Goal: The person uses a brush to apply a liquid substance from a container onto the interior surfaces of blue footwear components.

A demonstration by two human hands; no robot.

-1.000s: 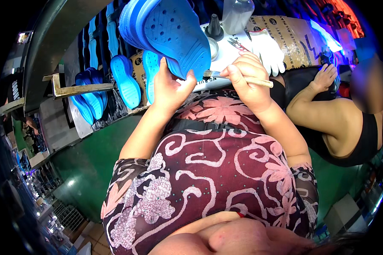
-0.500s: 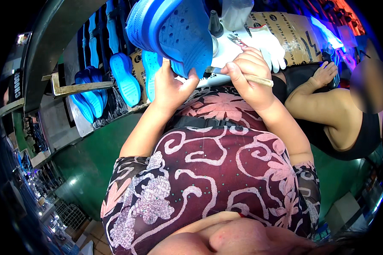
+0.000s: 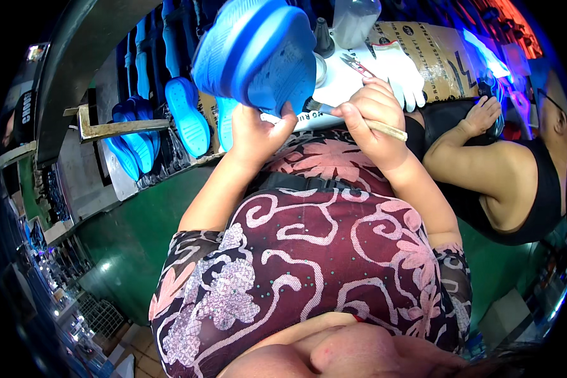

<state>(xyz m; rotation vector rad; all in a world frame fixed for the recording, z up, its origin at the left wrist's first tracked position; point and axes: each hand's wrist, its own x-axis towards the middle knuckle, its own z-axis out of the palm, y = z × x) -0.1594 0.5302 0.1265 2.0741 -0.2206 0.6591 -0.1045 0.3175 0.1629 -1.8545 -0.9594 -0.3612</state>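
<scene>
My left hand (image 3: 256,129) grips a thick blue foam shoe (image 3: 252,57) by its lower end, thumb pressed to the edge. The shoe stands tilted up, its hollow side toward the right. In my right hand (image 3: 377,123) is a flat brush with a pale wooden handle (image 3: 387,130), fingers closed around it. The brush bristles (image 3: 313,106) point left, close to the shoe's lower edge; whether they touch it I cannot tell. Beyond my right hand lie small red-handled thread snips (image 3: 358,66) and a white work glove (image 3: 404,74).
Several blue soles (image 3: 188,116) lie to the left, by a wooden bar (image 3: 125,130) and a metal post (image 3: 66,69). A dark cone-topped bottle (image 3: 322,39) and a clear container (image 3: 356,22) stand behind. Brown printed cardboard (image 3: 425,53) covers the far table. Another person's arm (image 3: 466,151) is at right.
The shoe has turned, hiding more of its holed inner surface, and shifted slightly right. My right hand and the brush have moved slightly down and away from it.
</scene>
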